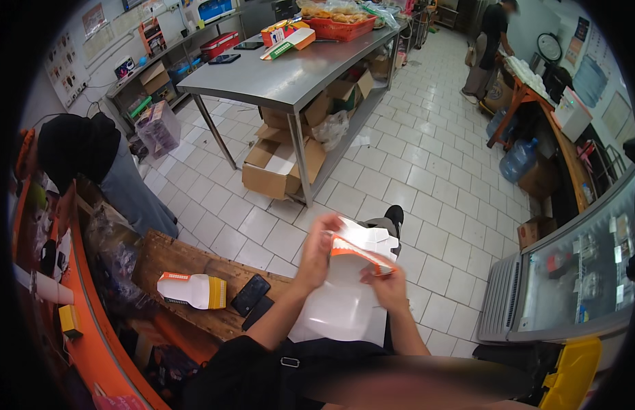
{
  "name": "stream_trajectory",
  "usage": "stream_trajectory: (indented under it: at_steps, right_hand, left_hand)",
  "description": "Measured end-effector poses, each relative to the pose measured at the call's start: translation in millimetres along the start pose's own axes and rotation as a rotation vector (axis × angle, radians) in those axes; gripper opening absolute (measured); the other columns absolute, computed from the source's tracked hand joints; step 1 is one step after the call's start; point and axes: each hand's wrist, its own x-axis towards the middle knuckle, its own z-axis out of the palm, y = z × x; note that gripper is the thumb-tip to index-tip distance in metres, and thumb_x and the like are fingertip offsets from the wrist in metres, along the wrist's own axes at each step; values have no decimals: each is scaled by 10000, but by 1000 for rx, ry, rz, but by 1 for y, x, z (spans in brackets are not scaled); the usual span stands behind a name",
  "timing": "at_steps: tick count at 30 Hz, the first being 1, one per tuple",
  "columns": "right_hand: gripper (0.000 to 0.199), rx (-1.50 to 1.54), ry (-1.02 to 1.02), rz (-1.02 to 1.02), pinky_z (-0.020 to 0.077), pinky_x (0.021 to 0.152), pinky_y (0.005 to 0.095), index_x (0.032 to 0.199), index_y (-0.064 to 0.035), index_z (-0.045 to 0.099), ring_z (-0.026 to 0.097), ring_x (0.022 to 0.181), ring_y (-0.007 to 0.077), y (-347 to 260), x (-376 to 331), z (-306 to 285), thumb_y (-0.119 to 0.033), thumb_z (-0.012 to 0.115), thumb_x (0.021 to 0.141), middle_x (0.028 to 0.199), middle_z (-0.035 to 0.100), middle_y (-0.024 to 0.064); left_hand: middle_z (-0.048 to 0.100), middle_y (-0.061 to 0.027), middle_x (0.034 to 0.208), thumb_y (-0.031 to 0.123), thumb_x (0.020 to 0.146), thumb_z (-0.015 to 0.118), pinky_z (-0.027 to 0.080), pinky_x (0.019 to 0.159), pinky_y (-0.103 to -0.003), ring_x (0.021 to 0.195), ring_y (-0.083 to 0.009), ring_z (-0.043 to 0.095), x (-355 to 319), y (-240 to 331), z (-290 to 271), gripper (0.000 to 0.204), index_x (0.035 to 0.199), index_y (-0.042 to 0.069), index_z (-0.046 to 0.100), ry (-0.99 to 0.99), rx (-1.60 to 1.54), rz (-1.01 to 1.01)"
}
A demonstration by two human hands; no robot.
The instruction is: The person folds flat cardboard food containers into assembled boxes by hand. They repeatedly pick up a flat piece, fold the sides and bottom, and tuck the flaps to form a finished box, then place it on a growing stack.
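Note:
Over my lap I hold a partly folded cardboard food box [367, 236], white inside with an orange patterned edge. My left hand [317, 249] is closed on its left side, and the fingers are slightly blurred. My right hand [389, 287] pinches its lower right edge. Below the box, a smooth whitish sheet or stack [336, 313] lies across my lap; its kind is unclear. On the wooden bench [187, 251] to my left rests another food box [194, 291], white, orange and yellow. Beside that lies a dark phone [252, 293].
A steel table [263, 85] stands ahead, bearing phones, cartons and a red basket [341, 27]. Opened cardboard boxes [280, 171] sit beneath. A glass-fronted fridge [570, 273] is at right, an orange shelf [92, 307] at left. Another person [491, 48] stands far right.

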Motion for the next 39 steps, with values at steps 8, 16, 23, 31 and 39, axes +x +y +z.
stream_trajectory:
  at_steps: [8, 16, 23, 31, 39]
  right_hand:
    - [364, -27, 404, -307, 386, 509, 215, 766, 12, 620, 484, 541, 62, 0, -19, 19, -325, 597, 902, 626, 576, 13]
    - [404, 51, 464, -497, 413, 565, 210, 863, 32, 596, 525, 621, 85, -34, -20, 4, -372, 618, 877, 742, 587, 40]
    - [416, -76, -44, -21, 416, 811, 237, 1064, 28, 576, 546, 904, 120, -29, -18, -20, -339, 627, 874, 938, 617, 63]
    - [500, 136, 411, 297, 472, 885, 363, 1296, 20, 392, 563, 1042, 234, 20, -11, 2, -303, 524, 939, 1182, 547, 139]
    - [577, 29, 610, 136, 474, 906, 372, 1319, 32, 365, 549, 1089, 280, -6, -6, -32, -393, 477, 944, 1240, 502, 172]
  left_hand:
    - [518, -108, 616, 291, 839, 643, 390, 536, -301, 557, -222, 498, -26, 10, 6, 341, 701, -2, 537, -102, 302, 160]
    - [607, -121, 837, 210, 885, 597, 438, 685, -291, 750, -212, 570, -39, 18, 11, 258, 1003, -19, 598, -363, 229, -58]
    - [534, 9, 702, 159, 898, 570, 390, 571, -236, 673, -47, 451, -48, 20, 1, 208, 814, -29, 604, 87, -21, -181]
    - [457, -38, 1092, 237, 912, 558, 344, 928, -283, 1057, -99, 435, -49, -7, -15, 310, 1138, 64, 434, -134, -355, -146]
    - [438, -107, 1103, 178, 764, 708, 323, 970, -336, 1065, -235, 425, -81, -73, -182, 514, 1150, 37, 399, 1219, 718, -27]
